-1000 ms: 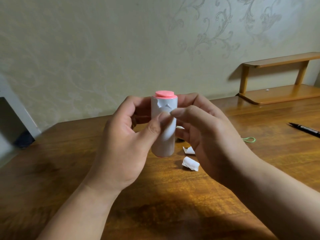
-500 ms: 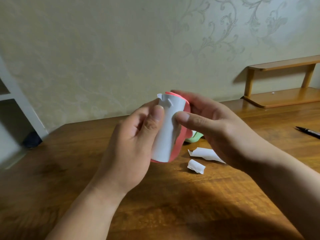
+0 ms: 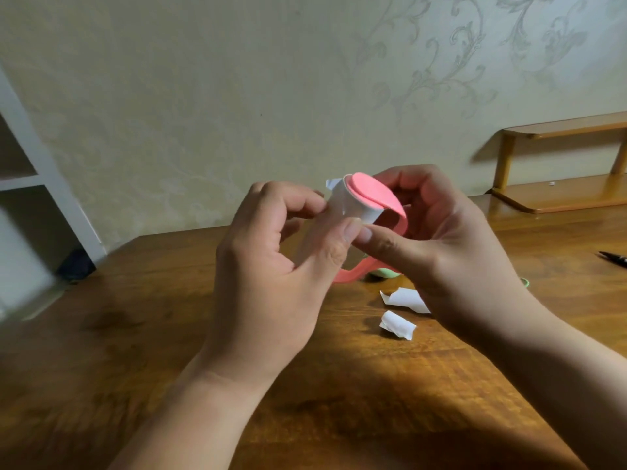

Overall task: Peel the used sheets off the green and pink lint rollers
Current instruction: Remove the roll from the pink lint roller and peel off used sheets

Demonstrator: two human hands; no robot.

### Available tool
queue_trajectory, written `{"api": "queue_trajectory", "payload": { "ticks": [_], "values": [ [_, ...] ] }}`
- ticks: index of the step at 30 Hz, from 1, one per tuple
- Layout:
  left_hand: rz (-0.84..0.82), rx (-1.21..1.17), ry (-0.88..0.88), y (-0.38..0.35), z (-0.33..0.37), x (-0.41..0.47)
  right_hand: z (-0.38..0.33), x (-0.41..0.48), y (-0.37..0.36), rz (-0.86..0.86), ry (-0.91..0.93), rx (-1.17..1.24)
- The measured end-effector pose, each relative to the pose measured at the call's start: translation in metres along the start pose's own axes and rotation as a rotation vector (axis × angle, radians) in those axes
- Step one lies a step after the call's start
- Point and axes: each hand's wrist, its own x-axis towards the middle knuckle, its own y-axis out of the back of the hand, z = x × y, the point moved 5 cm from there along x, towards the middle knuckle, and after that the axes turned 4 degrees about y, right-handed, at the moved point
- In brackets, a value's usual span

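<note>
Pink lint roller (image 3: 353,203) is held above the tabletop (image 3: 135,334) between both hands, long axis near upright, cap tipped far-right; the roll is gripped by curled left hand (image 3: 271,283) fingers (image 3: 298,198) and its handle by the right hand (image 3: 441,252), whose thumb is pressed at the near sheet edge

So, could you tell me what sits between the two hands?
The pink lint roller, gripped by the left hand and right hand, in the head view.

We read no text, label, brand or number anywhere; the white sheet (image 3: 351,206) on the pink lint roller (image 3: 371,193) and the paper scraps (image 3: 397,325) on the table (image 3: 152,351) look blank to us.
</note>
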Motion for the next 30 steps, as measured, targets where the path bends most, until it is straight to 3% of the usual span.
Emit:
{"api": "queue_trajectory", "payload": {
  "ticks": [13,30],
  "values": [
    [-0.081,-0.083,0.1,-0.007,-0.009,-0.002,-0.01,-0.004,-0.002,0.121,0.15,-0.375],
    [-0.047,-0.159,0.134,-0.003,0.001,0.002,0.005,-0.005,-0.001,0.003,-0.001,-0.133]
  ]
}}
